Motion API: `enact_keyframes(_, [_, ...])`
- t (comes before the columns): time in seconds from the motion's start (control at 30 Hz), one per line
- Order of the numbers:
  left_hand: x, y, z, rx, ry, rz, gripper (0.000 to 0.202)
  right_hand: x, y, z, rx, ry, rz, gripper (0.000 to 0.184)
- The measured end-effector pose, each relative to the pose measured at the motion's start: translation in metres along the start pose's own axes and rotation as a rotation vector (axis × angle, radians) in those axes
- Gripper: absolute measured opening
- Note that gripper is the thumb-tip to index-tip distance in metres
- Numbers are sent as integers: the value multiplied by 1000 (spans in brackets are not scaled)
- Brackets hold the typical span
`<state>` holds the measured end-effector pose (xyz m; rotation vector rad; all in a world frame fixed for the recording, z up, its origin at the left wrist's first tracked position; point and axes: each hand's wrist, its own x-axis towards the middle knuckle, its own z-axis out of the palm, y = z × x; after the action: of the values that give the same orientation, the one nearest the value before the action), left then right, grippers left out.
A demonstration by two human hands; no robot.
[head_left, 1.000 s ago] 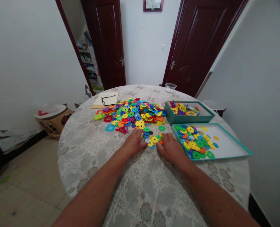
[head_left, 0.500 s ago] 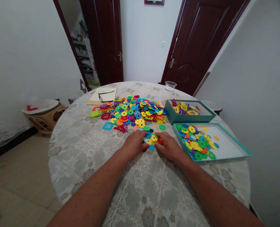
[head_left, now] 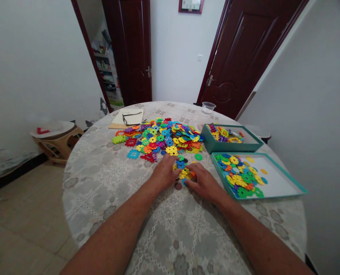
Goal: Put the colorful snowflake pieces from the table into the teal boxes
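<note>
My left hand (head_left: pixel 164 172) and my right hand (head_left: pixel 202 180) rest on a round table (head_left: pixel 106 179) covered with a lace-patterned cloth. Between them sits a small cluster of joined plastic discs (head_left: pixel 182 171), yellow, blue and orange. The fingers of both hands curl round this cluster and press on it from either side. Just beyond it spreads a big pile of loose coloured interlocking discs (head_left: pixel 161 138).
At right lie a shallow teal lid (head_left: pixel 284 187) with several discs and a deeper teal box (head_left: pixel 215 144) holding more. Glasses (head_left: pixel 132 118) lie on a notebook at the far left of the table. A clear cup (head_left: pixel 208 106) stands at the back. A stool (head_left: pixel 57 138) stands left.
Both hands have closed in tighter on the small cluster and drawn it slightly toward me. The view has shifted a little.
</note>
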<state>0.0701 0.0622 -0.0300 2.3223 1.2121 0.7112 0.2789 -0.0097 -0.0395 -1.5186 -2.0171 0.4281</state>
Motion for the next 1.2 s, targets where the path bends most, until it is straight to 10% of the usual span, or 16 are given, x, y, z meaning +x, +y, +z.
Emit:
enact_keyframes(0.5, [11, -10, -3, -356, -68, -326, 26, -1, -6, 7, -99, -1, -29, 22])
enact_keyframes(1.2, [5, 11, 12, -539, -65, -280, 48, -4, -1, 19, -121, 83, -79, 20])
